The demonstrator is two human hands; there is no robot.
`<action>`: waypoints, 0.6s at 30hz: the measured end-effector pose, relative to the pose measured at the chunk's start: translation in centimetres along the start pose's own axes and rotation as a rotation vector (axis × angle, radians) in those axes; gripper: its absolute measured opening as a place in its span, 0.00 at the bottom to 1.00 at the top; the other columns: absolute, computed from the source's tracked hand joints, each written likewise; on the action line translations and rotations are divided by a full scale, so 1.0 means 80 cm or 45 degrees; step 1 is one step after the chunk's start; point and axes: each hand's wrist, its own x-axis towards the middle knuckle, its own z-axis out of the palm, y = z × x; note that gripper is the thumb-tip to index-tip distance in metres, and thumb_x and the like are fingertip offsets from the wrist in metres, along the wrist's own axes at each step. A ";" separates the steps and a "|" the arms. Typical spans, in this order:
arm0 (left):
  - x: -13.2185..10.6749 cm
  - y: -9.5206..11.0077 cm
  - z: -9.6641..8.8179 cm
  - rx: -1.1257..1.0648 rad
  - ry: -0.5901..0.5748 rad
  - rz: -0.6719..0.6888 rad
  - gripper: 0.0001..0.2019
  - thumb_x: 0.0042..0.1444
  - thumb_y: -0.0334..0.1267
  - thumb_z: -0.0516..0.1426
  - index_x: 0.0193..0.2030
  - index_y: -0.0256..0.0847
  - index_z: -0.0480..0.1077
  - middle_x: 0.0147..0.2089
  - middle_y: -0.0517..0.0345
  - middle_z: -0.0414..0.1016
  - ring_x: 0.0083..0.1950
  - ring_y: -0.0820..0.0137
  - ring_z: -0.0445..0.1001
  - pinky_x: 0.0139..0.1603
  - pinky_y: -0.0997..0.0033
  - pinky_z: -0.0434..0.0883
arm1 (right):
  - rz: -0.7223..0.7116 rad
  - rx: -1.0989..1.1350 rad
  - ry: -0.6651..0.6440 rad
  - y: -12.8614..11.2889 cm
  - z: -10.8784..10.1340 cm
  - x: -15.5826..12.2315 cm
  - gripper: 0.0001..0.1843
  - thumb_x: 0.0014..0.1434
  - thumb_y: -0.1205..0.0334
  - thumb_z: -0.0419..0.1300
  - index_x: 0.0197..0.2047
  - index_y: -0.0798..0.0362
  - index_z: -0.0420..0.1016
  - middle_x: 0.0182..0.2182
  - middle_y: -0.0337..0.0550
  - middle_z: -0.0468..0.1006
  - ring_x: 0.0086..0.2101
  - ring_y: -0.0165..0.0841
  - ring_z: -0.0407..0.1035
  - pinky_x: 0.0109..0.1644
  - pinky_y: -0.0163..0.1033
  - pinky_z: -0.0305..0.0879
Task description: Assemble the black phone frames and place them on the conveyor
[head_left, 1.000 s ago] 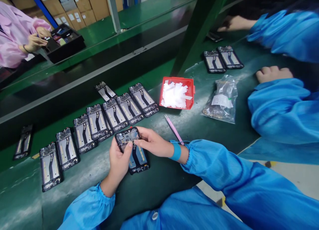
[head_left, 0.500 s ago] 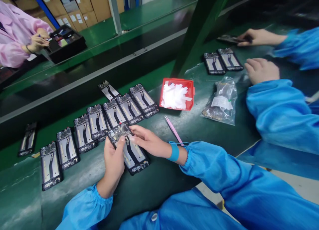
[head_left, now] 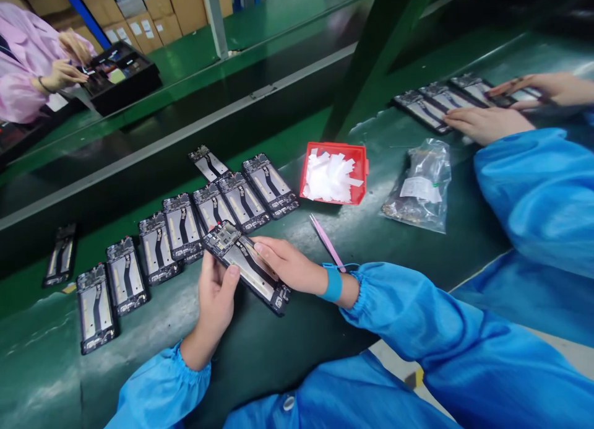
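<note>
Between my two hands is an opened phone (head_left: 248,262), its circuit board at the upper left end and a black flex cable running down its silver middle. My left hand (head_left: 218,293) grips its left edge, thumb on top and fingers underneath. From the right, my right hand (head_left: 288,262) holds the other edge, its thumb over the frame; its remaining fingers are partly hidden. Just beyond, a slanting row of similar opened phones (head_left: 158,246) lies on the green mat (head_left: 176,336). Pink tweezers (head_left: 327,243) rest beside my right wrist.
A red tray (head_left: 364,175) of white paper strips stands beyond the tweezers. Right of it lies a clear plastic bag (head_left: 417,187) with small parts. A co-worker's hands (head_left: 492,122) handle more phones at the right. Across the bench, a person in pink works at a black box (head_left: 125,82).
The held phone has turned and tilted in my hands, and my right hand has slid from its board end down its right edge. The co-worker's hands have shifted the phones on the right together.
</note>
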 end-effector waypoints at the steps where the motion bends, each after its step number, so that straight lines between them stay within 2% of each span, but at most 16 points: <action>1: 0.001 0.000 0.000 -0.012 -0.005 0.002 0.30 0.64 0.48 0.62 0.71 0.49 0.64 0.69 0.49 0.70 0.69 0.56 0.70 0.72 0.55 0.64 | -0.006 0.001 0.001 0.001 0.001 0.000 0.23 0.75 0.49 0.45 0.49 0.56 0.75 0.24 0.35 0.68 0.27 0.31 0.63 0.33 0.35 0.61; 5: 0.001 -0.001 0.000 -0.056 -0.016 0.012 0.31 0.63 0.46 0.64 0.71 0.50 0.64 0.68 0.49 0.71 0.69 0.56 0.70 0.71 0.56 0.66 | -0.013 -0.004 -0.002 0.002 0.002 0.000 0.20 0.76 0.51 0.45 0.48 0.54 0.73 0.24 0.35 0.68 0.27 0.32 0.63 0.34 0.36 0.61; 8: 0.003 0.001 -0.001 -0.032 0.028 -0.008 0.29 0.62 0.46 0.64 0.69 0.49 0.67 0.65 0.49 0.74 0.66 0.57 0.72 0.68 0.58 0.69 | -0.001 -0.067 -0.013 -0.004 -0.003 0.001 0.19 0.75 0.55 0.43 0.37 0.52 0.68 0.22 0.34 0.66 0.26 0.31 0.62 0.33 0.35 0.58; 10: 0.006 0.003 -0.002 -0.001 0.113 -0.033 0.24 0.63 0.46 0.64 0.64 0.48 0.70 0.61 0.50 0.75 0.61 0.59 0.75 0.63 0.61 0.72 | -0.040 -0.210 -0.047 -0.013 -0.012 0.000 0.17 0.74 0.57 0.46 0.32 0.51 0.63 0.22 0.34 0.66 0.26 0.30 0.61 0.33 0.35 0.55; 12: 0.009 0.005 -0.004 0.026 0.166 -0.066 0.23 0.63 0.46 0.63 0.63 0.47 0.70 0.56 0.51 0.77 0.52 0.63 0.78 0.54 0.64 0.76 | -0.114 -0.380 -0.154 -0.024 -0.023 -0.002 0.14 0.71 0.58 0.51 0.32 0.50 0.61 0.22 0.32 0.64 0.24 0.29 0.58 0.33 0.35 0.51; 15: 0.013 0.005 -0.006 0.070 0.133 -0.109 0.26 0.63 0.48 0.63 0.66 0.47 0.67 0.45 0.54 0.77 0.38 0.67 0.77 0.40 0.69 0.76 | -0.173 -0.512 -0.279 -0.036 -0.035 -0.005 0.12 0.68 0.60 0.54 0.32 0.50 0.59 0.18 0.27 0.60 0.21 0.27 0.53 0.32 0.36 0.46; 18: 0.013 0.003 -0.006 0.084 0.104 -0.117 0.26 0.63 0.49 0.63 0.65 0.47 0.67 0.41 0.56 0.75 0.34 0.70 0.74 0.35 0.71 0.74 | -0.157 -0.547 -0.274 -0.037 -0.035 -0.006 0.13 0.66 0.62 0.55 0.31 0.49 0.55 0.17 0.26 0.60 0.20 0.26 0.53 0.32 0.36 0.46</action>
